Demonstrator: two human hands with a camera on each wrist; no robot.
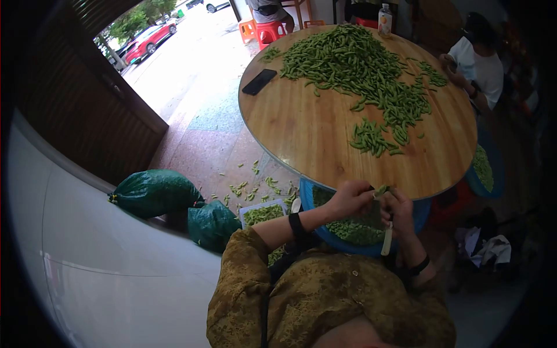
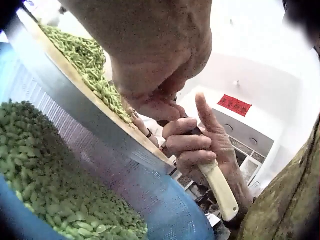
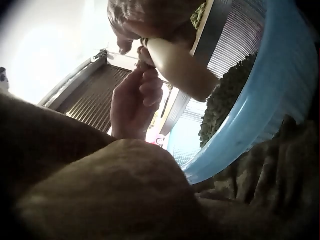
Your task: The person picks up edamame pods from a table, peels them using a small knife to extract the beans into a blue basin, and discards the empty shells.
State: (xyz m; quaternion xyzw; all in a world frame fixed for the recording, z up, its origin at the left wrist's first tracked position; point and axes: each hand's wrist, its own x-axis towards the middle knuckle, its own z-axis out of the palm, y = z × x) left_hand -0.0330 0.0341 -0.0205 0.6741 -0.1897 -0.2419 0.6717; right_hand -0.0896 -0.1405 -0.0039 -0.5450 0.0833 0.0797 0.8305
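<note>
Just in front of the table's near edge, both hands meet. My right hand [image 1: 400,210] grips a knife by its cream handle [image 2: 220,190], which points down out of the fist; its blade is mostly hidden by the fingers. My left hand [image 1: 352,199] has its fingers curled, and its fingertips pinch a green bean pod [image 1: 381,190] against the right hand's thumb side. Below the hands stands a blue basin [image 1: 342,246] heaped with small green beans. On the round wooden table [image 1: 290,136] lies a large pile of green pods [image 1: 348,58], with a smaller cluster nearer me.
A black phone [image 1: 259,82] and a bottle [image 1: 384,20] are on the table. Green sacks [image 1: 156,192] and a white tub [image 1: 245,210] of green pieces stand at left, with pods scattered on the floor. At right, another person [image 1: 478,64] sits by a second blue basin [image 1: 493,174].
</note>
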